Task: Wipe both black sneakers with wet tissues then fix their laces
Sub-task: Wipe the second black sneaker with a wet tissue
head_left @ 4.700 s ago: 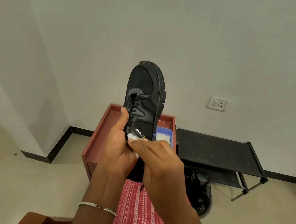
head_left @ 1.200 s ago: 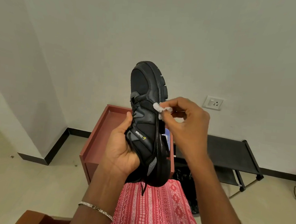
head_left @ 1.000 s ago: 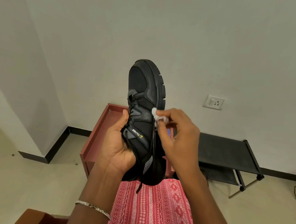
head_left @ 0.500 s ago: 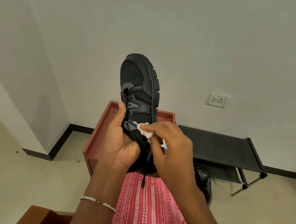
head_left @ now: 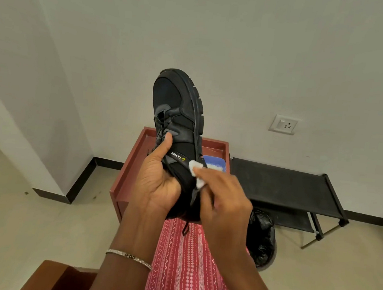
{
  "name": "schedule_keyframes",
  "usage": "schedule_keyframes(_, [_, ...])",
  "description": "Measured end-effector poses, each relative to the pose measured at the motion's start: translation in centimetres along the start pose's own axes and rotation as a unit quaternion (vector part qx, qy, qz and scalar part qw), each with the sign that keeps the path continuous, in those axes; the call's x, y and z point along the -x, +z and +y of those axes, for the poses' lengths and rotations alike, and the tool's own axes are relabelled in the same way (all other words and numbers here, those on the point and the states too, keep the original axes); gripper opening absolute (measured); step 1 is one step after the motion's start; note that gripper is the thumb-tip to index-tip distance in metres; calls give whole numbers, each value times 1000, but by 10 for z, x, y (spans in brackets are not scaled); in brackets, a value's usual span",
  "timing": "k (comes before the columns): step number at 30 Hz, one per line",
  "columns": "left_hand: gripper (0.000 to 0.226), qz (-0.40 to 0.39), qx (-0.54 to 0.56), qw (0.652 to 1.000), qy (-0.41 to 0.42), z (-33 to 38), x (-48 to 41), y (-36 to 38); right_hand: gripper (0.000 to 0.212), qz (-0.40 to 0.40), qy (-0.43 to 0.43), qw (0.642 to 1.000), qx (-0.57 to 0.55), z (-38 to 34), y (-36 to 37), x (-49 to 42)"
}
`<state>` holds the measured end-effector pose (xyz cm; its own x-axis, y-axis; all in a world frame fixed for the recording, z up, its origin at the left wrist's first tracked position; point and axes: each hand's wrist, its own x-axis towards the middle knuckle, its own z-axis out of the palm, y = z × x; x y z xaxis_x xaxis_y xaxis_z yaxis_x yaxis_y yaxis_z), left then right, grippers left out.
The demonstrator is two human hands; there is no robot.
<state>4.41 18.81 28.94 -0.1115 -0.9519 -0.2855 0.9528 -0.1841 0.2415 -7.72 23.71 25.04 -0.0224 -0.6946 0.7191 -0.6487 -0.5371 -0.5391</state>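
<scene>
A packet (head_left: pixel 214 163) lies in the tray-topped stand (head_left: pixel 135 160); rack (head_left: pixel 282 186) to its right, bag (head_left: pixel 261 240) seemingly before it.

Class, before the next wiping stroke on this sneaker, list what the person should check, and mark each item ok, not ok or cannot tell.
1. Left hand grips the sneaker firmly: ok.
2. Right hand holds the tissue: ok.
3. Tissue touches the sneaker's side: ok.
4. Tissue still wet enough: cannot tell.
5. Lace tidy: not ok, one end dangles below the heel.
6. Spare tissues in the blue pack on the red table: ok.
</scene>
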Motion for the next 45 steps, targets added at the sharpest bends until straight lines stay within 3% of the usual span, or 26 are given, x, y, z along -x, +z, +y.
schedule_keyframes(3, [37, -8, 10, 1000, -9, 1, 0, -2, 30, 1, 36, 998, -49, 2, 0, -7])
schedule_keyframes(9, [42, -52, 50, 997, 18, 15, -8, -7, 27, -8, -8, 999, -51, -12, -7, 31])
schedule_keyframes(19, [40, -8, 23, 1000, 7, 8, -4, 2, 22, 21, -8, 999, -29, -8, 6, -16])
schedule_keyframes(23, [38, 3, 31, 999, 18, 12, -6, 1, 25, 19, -25, 1000, 3, -5, 3, 6])
schedule_keyframes(28, [45, 2, 55, 998, 22, 14, -11, -8, 26, -2, -50, 997, 58, 1, -6, 31])
schedule_keyframes(36, [38, -4, 42, 999, 2, 0, -2, -2, 30, -34, -35, 996, 70, 13, -1, -29])
schedule_keyframes(45, [40, -39, 36, 998, 19, 17, -7, -7, 35, -43, -33, 996, 69, 24, -22, 37])
